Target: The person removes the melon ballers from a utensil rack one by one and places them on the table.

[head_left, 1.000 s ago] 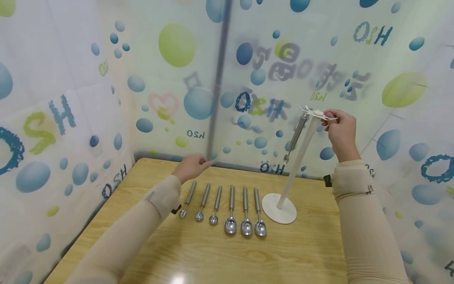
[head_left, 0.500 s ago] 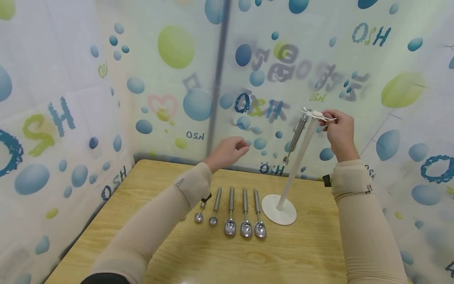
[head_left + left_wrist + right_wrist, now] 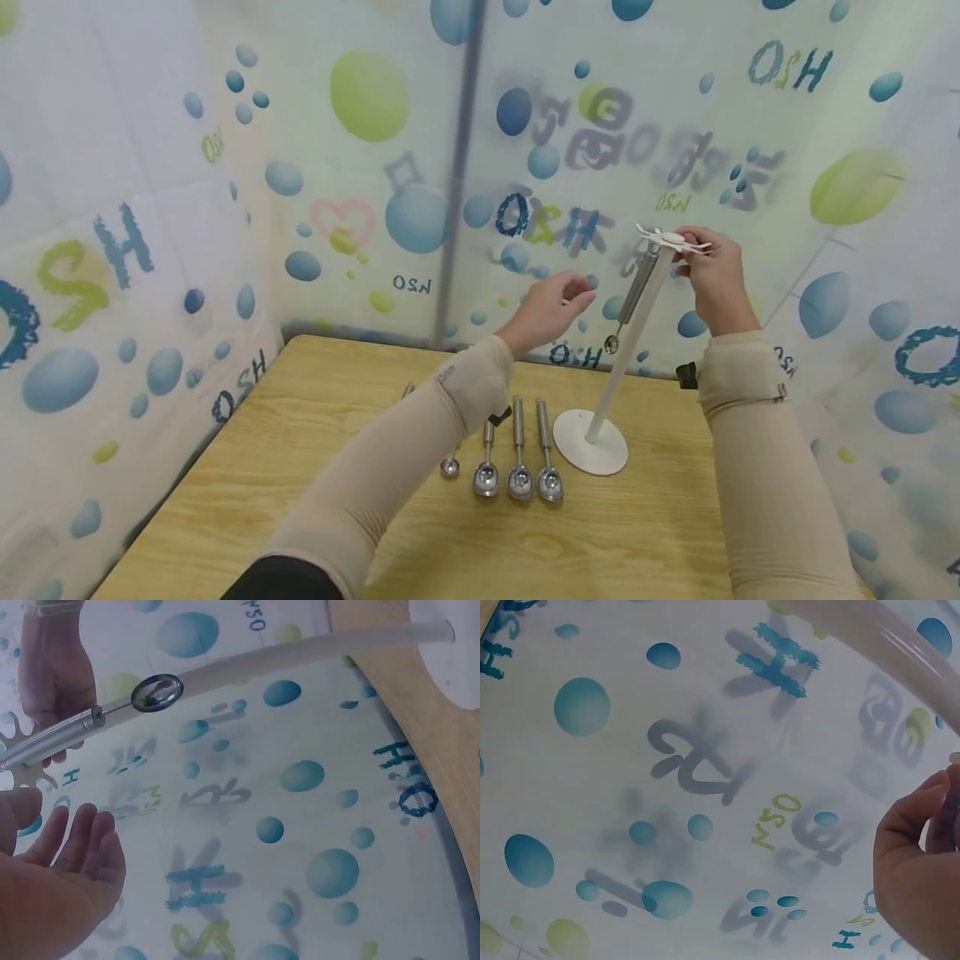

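Note:
A small metal scoop (image 3: 637,292) with a ribbed handle hangs from the hooked top (image 3: 672,241) of a white stand (image 3: 630,358). My right hand (image 3: 716,279) pinches one hook arm of that top on the right side. My left hand (image 3: 551,308) is raised left of the hanging scoop, fingers loosely bent and holding nothing. In the left wrist view, the left hand (image 3: 64,877) is apart from the scoop (image 3: 64,739). On the table lies a row of metal scoops (image 3: 520,482), partly hidden by my left forearm. The right wrist view shows the right hand (image 3: 922,855) at its edge, its contact cut off.
The stand's round white base (image 3: 573,446) rests on the wooden table (image 3: 600,542), just right of the row of scoops. Printed curtains (image 3: 360,292) with blue and green dots enclose the table at the back and sides.
My left hand has moved right and up from above the left scoops to near the hanging scoop. The hanging scoop has swung slightly right. My right hand stays at the stand's top.

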A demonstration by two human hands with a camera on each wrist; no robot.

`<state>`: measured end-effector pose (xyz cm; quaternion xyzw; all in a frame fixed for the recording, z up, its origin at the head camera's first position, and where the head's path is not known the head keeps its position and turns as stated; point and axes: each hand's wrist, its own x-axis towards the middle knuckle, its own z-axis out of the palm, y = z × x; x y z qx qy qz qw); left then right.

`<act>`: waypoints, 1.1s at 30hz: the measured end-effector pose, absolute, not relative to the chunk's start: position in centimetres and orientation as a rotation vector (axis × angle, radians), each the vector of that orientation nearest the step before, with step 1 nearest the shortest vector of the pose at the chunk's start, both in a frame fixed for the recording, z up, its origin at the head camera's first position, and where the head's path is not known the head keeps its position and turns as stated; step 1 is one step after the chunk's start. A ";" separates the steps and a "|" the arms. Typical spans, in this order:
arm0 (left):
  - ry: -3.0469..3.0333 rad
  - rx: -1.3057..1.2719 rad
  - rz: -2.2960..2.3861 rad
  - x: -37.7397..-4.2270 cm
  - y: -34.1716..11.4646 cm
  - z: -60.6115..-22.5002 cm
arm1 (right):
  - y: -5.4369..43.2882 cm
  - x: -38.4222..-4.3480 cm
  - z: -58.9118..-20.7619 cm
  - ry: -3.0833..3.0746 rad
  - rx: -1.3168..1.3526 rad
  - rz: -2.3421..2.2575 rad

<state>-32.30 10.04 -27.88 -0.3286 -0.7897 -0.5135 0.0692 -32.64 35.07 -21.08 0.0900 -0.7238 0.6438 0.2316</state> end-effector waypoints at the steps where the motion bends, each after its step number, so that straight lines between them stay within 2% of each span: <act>1: -2.365 -0.991 -1.565 -32.3 10.5 -27.8 | 35.1 -32.7 -21.0 -1.987 0.258 1.784; 17: -2.376 -1.009 -1.750 -31.7 15.7 -26.4 | 35.2 -33.9 -21.3 -1.930 0.455 1.995; 33: -2.283 -1.099 -1.764 -31.3 17.1 -26.5 | 35.2 -34.1 -21.7 -1.733 0.494 2.213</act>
